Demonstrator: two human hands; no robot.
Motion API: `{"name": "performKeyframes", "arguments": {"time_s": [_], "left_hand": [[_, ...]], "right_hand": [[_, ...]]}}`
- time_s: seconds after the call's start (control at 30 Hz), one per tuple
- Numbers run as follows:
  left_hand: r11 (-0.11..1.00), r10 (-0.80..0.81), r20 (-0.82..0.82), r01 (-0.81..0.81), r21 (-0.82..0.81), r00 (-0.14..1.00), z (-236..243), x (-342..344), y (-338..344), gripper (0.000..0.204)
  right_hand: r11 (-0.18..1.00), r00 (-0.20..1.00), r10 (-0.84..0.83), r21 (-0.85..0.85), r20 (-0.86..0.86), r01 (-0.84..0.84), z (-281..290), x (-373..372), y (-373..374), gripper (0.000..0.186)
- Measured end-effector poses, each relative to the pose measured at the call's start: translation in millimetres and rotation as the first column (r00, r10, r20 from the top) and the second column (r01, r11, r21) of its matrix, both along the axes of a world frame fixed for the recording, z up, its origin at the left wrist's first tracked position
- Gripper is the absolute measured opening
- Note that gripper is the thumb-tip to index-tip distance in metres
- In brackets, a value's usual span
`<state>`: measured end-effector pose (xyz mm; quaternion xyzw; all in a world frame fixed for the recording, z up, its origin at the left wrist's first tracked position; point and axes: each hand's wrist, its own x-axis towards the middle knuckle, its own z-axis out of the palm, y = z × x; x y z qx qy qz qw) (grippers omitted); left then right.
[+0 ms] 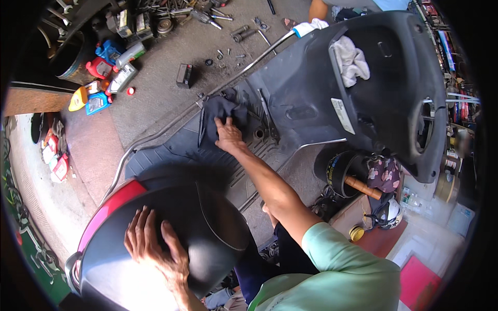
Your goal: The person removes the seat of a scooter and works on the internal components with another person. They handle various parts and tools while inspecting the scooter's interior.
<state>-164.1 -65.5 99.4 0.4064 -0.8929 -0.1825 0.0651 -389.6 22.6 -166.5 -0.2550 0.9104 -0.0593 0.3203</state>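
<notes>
- Concrete shop floor [150,111], pretty messy: hand tools [205,19] are scattered toward the top, with colourful plastic bottles [123,79] bunched up at the left.
- Small black boxy battery [183,75] sits on the concrete, just past the scooter's outer rail.
- Scooter's black ribbed floorboard [179,136] runs across the middle, joining the tall dark front panel [306,70] on the right. White rag [351,61] is stuffed in that panel's pocket.
- Dark cloth [220,109] is what's being handled, bunched up on the floorboard near its far edge.
- Right hand [229,136] is on top of it, a couple of fingers stretched out across the fabric. Underside's hidden, so can't tell if it's pinching any.
- Slim metal tool [266,111] lies on the floorboard just right of the cloth, near a round hole.
- Left hand [158,249] is palm-down on the black seat [176,207], loosely spread, gripping nothing.
</notes>
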Motion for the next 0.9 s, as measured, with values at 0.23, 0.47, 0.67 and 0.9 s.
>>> {"name": "performKeyframes", "arguments": {"time_s": [0.23, 0.47, 0.67, 0.9], "left_hand": [[1.000, -0.022, 0.003, 0.022, 0.004, 1.000, 1.4, -1.5, -0.7, 0.030], [1.000, -0.005, 0.023, 0.005, 0.011, 1.000, -2.1, 2.6, 1.1, 0.030], [1.000, 0.006, 0.009, -0.006, 0.010, 1.000, -1.8, 2.4, 1.4, 0.032], [1.000, -0.002, -0.015, 0.002, -0.005, 1.000, -4.6, 2.0, 0.9, 0.031]], "right_hand": [[0.750, 0.895, 0.400, -0.491, -0.197, -0.443, -36.0, 85.0, 66.3, 0.025], [0.910, 0.923, 0.298, -0.363, 0.241, -0.199, -0.4, 95.5, 107.1, 0.035], [0.995, 0.867, 0.084, -0.004, -0.491, -0.099, 2.7, 11.7, 88.8, 0.036], [0.979, 0.968, -0.102, -0.193, -0.227, 0.058, -21.7, -11.6, 108.8, 0.029]]}}
